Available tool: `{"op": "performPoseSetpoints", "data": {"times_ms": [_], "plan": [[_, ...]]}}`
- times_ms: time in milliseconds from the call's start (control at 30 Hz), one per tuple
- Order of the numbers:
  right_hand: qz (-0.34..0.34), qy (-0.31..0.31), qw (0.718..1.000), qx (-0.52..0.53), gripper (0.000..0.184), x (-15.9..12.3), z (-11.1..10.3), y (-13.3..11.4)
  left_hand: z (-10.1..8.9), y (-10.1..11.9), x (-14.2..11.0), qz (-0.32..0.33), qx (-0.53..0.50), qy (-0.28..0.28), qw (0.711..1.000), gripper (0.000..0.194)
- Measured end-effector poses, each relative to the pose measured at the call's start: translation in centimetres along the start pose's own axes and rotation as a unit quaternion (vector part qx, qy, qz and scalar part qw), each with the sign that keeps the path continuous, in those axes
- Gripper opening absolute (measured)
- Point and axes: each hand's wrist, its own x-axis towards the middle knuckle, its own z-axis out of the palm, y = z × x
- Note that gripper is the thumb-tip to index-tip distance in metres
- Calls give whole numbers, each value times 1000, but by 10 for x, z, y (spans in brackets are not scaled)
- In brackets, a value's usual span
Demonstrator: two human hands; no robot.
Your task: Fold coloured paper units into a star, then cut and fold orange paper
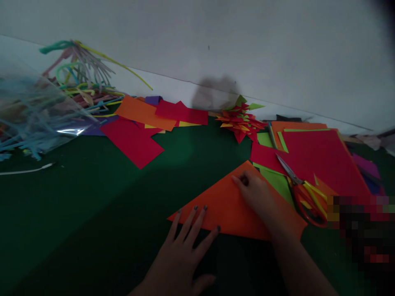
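Left hand (183,248) lay nearest the camera, fingers spread wide, fingertips on the lower left part of the orange paper (220,201), gripping nothing. The paper, triangular in outline, lay on the green table (101,205), beneath the fingers of both hands. The right hand (256,192) was over its upper part, fingers curled near the top corner; whether they pinched anything could not be told. Scissors (298,181) lay just beside the paper's right edge, blades over red paper (324,158).
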Motion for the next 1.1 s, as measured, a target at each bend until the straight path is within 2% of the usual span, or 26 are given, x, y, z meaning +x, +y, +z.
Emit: {"op": "performPoseSetpoints", "data": {"times_ms": [333,567,700,967,1100], "plan": [[-9,6,1000,-3,27,-1,0,-1,0,1,0,-4,-6,-1,1000,80],[-19,6,999,-36,24,-5,-2,-6,-12,6,2,-19,-22,-40,999,82],[-15,-8,1000,-24,27,-4,0,-3,-17,7,3,-34,-22,-43,998,81],[-35,-9,999,-15,26,-4,0,-2,-14,10,5,-59,-20,-69,996,84],[-30,-13,999,-21,25,-3,0,-2,-12,12,4,-74,-6,-53,996,85]]}}
